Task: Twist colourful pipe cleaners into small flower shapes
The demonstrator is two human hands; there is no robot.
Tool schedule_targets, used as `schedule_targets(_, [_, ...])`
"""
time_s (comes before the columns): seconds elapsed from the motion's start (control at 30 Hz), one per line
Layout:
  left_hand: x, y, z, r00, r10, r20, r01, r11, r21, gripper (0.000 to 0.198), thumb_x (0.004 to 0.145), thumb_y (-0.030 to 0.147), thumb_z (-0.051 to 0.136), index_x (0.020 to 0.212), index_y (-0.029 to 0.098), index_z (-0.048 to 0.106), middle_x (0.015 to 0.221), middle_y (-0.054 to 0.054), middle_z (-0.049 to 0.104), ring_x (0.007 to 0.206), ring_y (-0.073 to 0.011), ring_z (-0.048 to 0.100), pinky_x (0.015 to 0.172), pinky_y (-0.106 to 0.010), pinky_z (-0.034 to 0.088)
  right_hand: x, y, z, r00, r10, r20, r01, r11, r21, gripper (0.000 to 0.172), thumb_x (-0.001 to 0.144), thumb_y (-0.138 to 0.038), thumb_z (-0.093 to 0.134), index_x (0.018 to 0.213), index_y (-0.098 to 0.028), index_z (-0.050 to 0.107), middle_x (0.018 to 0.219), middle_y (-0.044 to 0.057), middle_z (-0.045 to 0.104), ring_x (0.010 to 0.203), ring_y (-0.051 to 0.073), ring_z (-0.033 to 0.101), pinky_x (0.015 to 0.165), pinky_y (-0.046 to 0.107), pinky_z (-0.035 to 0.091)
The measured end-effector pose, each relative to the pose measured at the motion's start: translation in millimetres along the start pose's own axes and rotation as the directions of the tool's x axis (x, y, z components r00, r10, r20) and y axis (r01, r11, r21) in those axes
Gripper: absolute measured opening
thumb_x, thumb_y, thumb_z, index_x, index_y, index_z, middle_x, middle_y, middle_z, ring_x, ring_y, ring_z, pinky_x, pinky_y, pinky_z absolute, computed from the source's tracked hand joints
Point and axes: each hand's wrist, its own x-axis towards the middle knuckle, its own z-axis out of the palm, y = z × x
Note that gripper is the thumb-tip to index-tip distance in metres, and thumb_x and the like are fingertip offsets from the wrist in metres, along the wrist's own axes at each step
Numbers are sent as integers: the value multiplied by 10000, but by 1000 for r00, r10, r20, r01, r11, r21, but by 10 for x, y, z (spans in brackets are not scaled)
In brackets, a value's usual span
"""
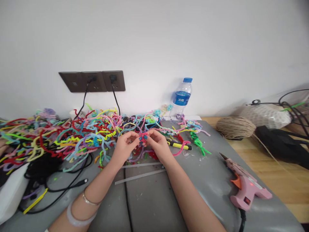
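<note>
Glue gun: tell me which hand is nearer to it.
Right. The right hand is to the left of the glue gun and farther forward; the left hand is farther left still, across the pink piece that both pinch.

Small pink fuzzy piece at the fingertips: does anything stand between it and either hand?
Nothing visible: the bare left hand and bare right hand pinch the small pink fuzzy piece directly; the multicoloured fuzzy stems lie beyond and beside it.

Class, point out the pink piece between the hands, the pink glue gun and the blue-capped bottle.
Pink piece (143,136), head view: its middle.
Pink glue gun (246,187), head view: its body.
Blue-capped bottle (182,98), head view: its blue label.
</note>
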Motion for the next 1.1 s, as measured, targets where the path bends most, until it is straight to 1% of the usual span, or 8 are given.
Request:
schedule_targets(0.13, [7,-3,-7,1000,-24,-1,24,999,-24,185,702,326,710,757,168,632,640,10,605,566,-125,561,487,-215,470,5,5,-3,1000,10,10,-10,1000,19,259,744,-416,778,802,-200,648,672,-23,638,590,119,598,575,251,525])
schedule_targets(0.27, [15,-29,-18,995,-78,62,84,991,-104,214,734,331,702,859,165,649,678,8,623,578,-120,567,498,-211,472,7,-1,2,1000,16,22,-16,1000,13,258,742,-419,777,827,-201,669,692,-16,647,598,124,602,578,259,527])
schedule_targets(0.4, [17,-63,-35,989,-70,129,92,981,-169,165,758,305,705,823,173,631,665,31,598,561,-89,537,507,-184,448,4,0,3,998,56,23,-56,998,17,264,730,-410,786,835,-199,666,685,-23,644,577,116,597,580,255,525])
schedule_targets(0.47, [16,-79,-27,984,-99,148,128,972,-196,172,755,302,715,814,173,616,641,40,586,543,-81,526,500,-179,435,0,0,4,997,71,24,-71,997,23,268,725,-402,792,839,-197,662,685,-26,643,569,111,596,577,249,520])
schedule_targets(0.67, [-7,-45,43,974,-199,107,222,928,-299,267,700,340,769,803,170,590,644,32,595,568,-87,544,521,-181,427,-12,-20,15,998,61,33,-62,998,18,249,717,-373,803,821,-191,669,732,-14,660,637,120,613,643,259,525])
schedule_targets(0.83, [-16,15,36,947,-247,204,307,883,-356,220,722,337,732,769,169,598,670,21,577,601,-84,519,526,-179,396,-10,-14,10,997,72,19,-72,997,0,241,734,-392,784,777,-188,662,676,-14,648,620,126,592,628,265,511])
schedule_targets(1.0, [-6,-18,13,943,-243,227,318,857,-406,249,752,387,708,719,163,606,632,23,532,580,-86,489,510,-191,372,-17,-10,8,996,67,64,-69,997,23,244,746,-398,775,852,-204,671,740,-15,651,612,118,579,603,255,496])
schedule_targets(1.1, [-9,-13,16,935,-230,268,326,855,-404,236,761,373,712,725,165,608,637,21,539,578,-84,477,500,-190,349,-24,-19,8,993,85,83,-91,994,65,232,751,-391,777,811,-201,660,715,-23,636,589,105,557,590,242,483])
